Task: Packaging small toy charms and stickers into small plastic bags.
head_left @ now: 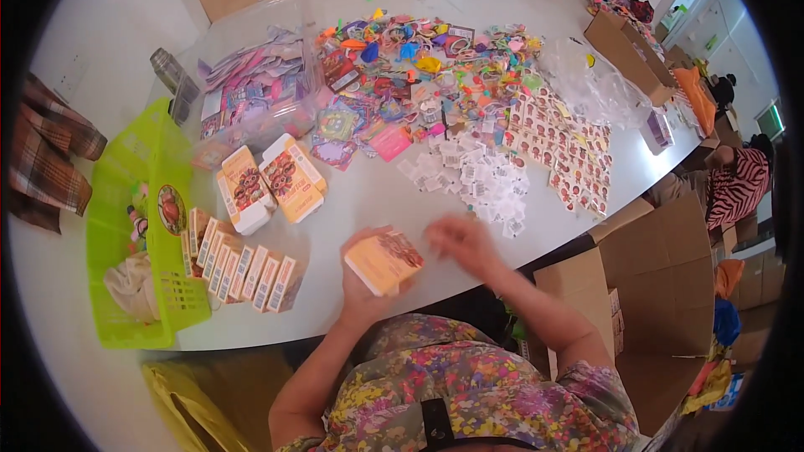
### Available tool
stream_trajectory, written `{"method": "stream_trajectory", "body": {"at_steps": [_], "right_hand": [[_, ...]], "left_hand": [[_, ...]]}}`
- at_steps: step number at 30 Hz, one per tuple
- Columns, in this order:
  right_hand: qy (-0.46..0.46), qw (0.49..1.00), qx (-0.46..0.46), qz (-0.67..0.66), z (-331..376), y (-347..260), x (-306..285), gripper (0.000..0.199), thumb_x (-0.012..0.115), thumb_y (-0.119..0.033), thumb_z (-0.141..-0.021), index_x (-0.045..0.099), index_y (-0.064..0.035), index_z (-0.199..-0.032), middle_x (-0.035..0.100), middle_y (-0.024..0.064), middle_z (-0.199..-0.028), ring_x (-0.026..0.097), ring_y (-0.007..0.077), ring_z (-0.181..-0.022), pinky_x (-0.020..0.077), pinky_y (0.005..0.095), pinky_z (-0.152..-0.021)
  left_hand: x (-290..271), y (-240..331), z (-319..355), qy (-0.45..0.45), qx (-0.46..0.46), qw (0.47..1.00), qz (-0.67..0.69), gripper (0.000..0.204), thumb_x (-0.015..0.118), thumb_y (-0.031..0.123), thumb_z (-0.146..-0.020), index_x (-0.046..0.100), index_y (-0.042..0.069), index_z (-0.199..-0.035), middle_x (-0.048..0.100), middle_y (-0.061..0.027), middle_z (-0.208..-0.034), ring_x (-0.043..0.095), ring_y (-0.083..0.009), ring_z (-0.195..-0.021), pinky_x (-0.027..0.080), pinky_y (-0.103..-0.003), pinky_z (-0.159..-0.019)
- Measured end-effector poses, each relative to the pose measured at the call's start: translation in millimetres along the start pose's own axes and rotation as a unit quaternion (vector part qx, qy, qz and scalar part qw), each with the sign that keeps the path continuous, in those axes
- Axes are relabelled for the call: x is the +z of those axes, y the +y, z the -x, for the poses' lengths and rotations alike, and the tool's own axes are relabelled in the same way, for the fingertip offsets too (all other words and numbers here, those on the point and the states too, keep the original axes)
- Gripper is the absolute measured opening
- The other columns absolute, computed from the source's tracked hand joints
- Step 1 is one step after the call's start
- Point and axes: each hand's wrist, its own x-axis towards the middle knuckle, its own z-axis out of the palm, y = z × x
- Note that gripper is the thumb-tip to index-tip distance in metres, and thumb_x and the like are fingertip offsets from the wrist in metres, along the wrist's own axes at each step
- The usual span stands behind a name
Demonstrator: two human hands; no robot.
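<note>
1. Small orange box (383, 261): held over the counter's (368, 201) near edge, clasped in the left hand (364, 280), grip pressed around it.
2. Right hand (462, 243): just right of the box, blurred; grip cannot be told.
3. Row of upright boxes (239, 264): left of the left grip.
4. Green basket (138, 226): further left.
5. White slips (477, 176): beyond the right grip.

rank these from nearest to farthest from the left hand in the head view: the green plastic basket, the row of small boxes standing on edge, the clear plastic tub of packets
1. Row of small boxes standing on edge, just left of the left hand.
2. Green plastic basket, farther left at the table edge.
3. Clear plastic tub of packets, up the table, far left.
</note>
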Motion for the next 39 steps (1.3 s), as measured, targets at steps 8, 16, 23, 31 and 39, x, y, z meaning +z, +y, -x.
{"method": "stream_trajectory", "body": {"at_steps": [8, 16, 23, 31, 39], "right_hand": [[0.243, 0.837, -0.260, 0.415, -76, 3, -87, 0.028, 0.072, -0.005, -0.073, 0.066, -0.0030, -0.100, 0.063, 0.0105, -0.091, 0.063, 0.0241, -0.074, 0.0508, 0.0332, -0.071], [0.209, 0.955, -0.173, 0.115, -90, 19, -108, 0.015, 0.074, -0.005, -0.073, 0.069, -0.0007, -0.086, 0.063, 0.0125, -0.075, 0.060, 0.0220, -0.065, 0.0489, 0.0314, -0.064], [0.138, 0.920, -0.151, 0.334, -117, -13, -86, 0.024, 0.071, -0.009, -0.074, 0.070, -0.0035, -0.098, 0.066, 0.0156, -0.081, 0.064, 0.0265, -0.071, 0.0499, 0.0354, -0.065], [0.198, 0.892, -0.268, 0.306, -112, -2, -92, 0.010, 0.068, -0.004, -0.077, 0.070, -0.0018, -0.086, 0.065, 0.0100, -0.078, 0.063, 0.0197, -0.069, 0.0484, 0.0321, -0.061], [0.061, 0.992, -0.096, -0.055, -35, -90, -28, 0.006, 0.070, -0.003, -0.081, 0.069, 0.0001, -0.086, 0.065, 0.0034, -0.071, 0.061, 0.0109, -0.059, 0.0476, 0.0230, -0.050]], "left_hand": [[-16, -26, -24, 0.061, 0.023, 0.986, -0.152, 0.092, 0.080, -0.004, -0.064, 0.025, 0.010, -0.138, 0.043, -0.0094, -0.122, 0.049, -0.0175, -0.107, 0.047, -0.032, -0.092], [-17, -26, -34, 0.045, 0.002, 0.982, -0.181, 0.083, 0.083, 0.006, -0.067, 0.035, 0.006, -0.134, 0.049, -0.0089, -0.121, 0.056, -0.0165, -0.103, 0.048, -0.030, -0.085], [-20, -34, -32, 0.051, 0.012, 0.981, -0.187, 0.079, 0.085, 0.010, -0.066, 0.039, 0.003, -0.131, 0.049, -0.0083, -0.118, 0.057, -0.0177, -0.101, 0.049, -0.031, -0.083], [-23, -37, -32, 0.054, 0.044, 0.974, -0.216, 0.076, 0.083, 0.008, -0.068, 0.041, 0.004, -0.130, 0.055, -0.0068, -0.116, 0.061, -0.0160, -0.096, 0.052, -0.029, -0.080], [-11, -32, -36, 0.127, 0.047, 0.945, -0.298, 0.072, 0.084, 0.009, -0.059, 0.051, 0.007, -0.123, 0.053, -0.0112, -0.112, 0.052, -0.0277, -0.102, 0.047, -0.036, -0.085]]}}
